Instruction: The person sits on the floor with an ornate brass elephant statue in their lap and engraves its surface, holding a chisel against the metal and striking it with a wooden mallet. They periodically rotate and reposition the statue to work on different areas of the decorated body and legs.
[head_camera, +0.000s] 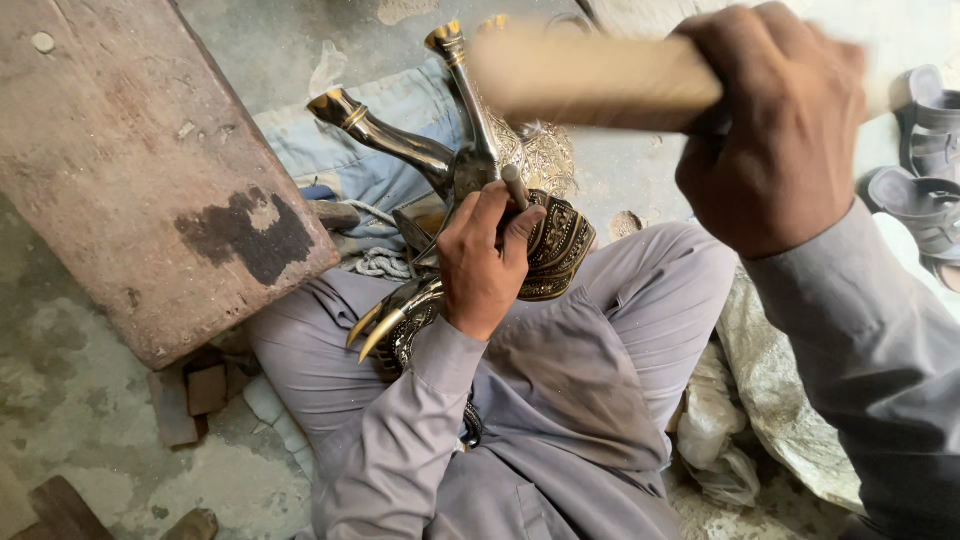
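A small punch (514, 186) is being pinched by the left hand (485, 262) against the engraved brass sheath (556, 247); a wooden mallet (590, 78) is being gripped by the right hand (785, 125), best swung squarely.

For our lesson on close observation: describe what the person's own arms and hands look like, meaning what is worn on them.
Both arms wear long, loose grey sleeves, creased and a little dusty, reaching the wrists. The left hand and right hand are bare: no gloves, and no rings or watch show.
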